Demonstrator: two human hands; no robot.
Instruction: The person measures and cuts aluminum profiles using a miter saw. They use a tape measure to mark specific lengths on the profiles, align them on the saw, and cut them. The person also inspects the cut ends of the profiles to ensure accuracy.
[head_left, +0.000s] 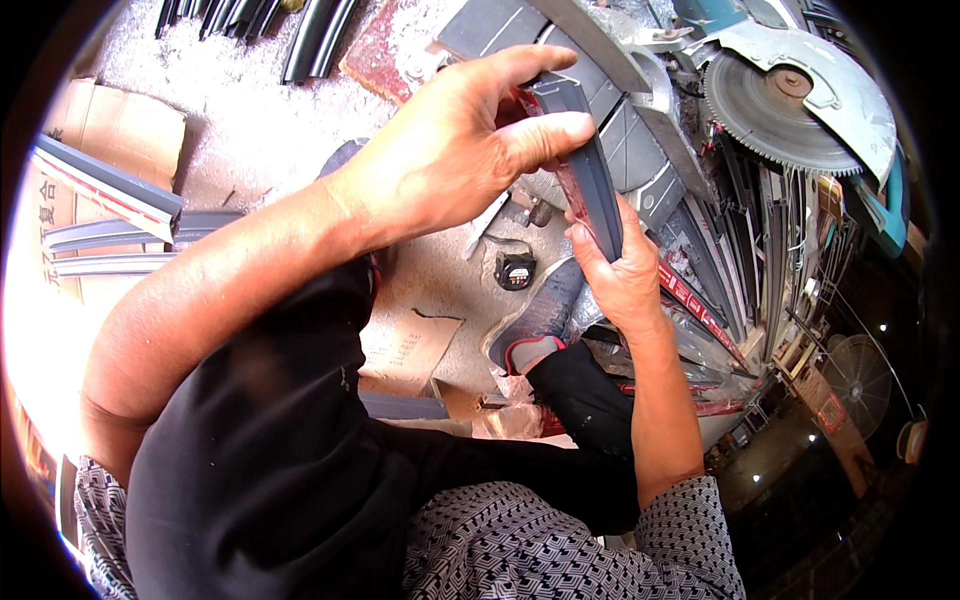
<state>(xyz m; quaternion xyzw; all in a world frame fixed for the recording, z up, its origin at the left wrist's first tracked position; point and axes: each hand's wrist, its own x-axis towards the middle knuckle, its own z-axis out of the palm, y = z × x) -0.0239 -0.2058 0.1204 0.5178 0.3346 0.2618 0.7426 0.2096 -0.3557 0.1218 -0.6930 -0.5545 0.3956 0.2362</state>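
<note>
A short dark-grey profile piece (592, 180) with red film along one side is held up at a slant between my hands. My left hand (455, 140) grips its upper end, the thumb lying across the grey face and the index finger reaching over the top. Around the lower end, my right hand (622, 268) is closed, thumb against the near side. Its other fingers are partly hidden behind the piece. Below the profile, a black tape measure (515, 270) lies on the floor, apart from both hands.
A mitre saw with a bare toothed blade (775, 110) stands at the upper right, beside its grey base (625, 140). Long profiles (720, 260) crowd beneath it. More grey profiles (110, 185) lie on cardboard at left, black ones (320, 40) farther back. My shoe (535, 320) is near the tape measure.
</note>
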